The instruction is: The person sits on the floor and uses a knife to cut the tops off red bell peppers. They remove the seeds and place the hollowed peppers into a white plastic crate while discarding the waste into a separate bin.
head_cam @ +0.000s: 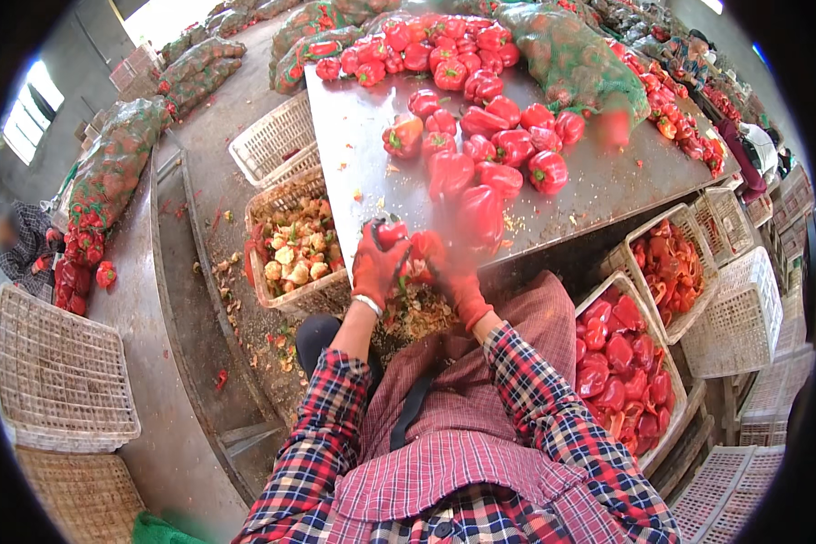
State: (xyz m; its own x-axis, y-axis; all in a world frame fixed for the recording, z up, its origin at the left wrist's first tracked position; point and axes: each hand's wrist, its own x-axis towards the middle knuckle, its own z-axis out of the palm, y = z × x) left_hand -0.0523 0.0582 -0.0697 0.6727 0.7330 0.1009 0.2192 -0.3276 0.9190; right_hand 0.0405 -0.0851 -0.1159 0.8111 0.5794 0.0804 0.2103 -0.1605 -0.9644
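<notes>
My left hand (375,268), in a red glove with dark patches, grips a red bell pepper (391,234) at the near-left corner of a metal-topped table (537,238). Close beside it, my right hand (464,289), also in a red glove, curls its fingers over a red pepper piece (419,273). A blurred patch in the view hides part of that hand and the nearby peppers. No knife can be made out in either hand. Whole red bell peppers (500,143) lie loose on the tabletop just beyond my hands, with seeds scattered around them.
A plastic crate of pepper cores (299,255) stands left of the table. On my right are a crate of red pepper pieces (619,353) and a crate of orange-red scraps (666,265). Net sacks (571,61) lie at the back. A person (24,245) sits far left.
</notes>
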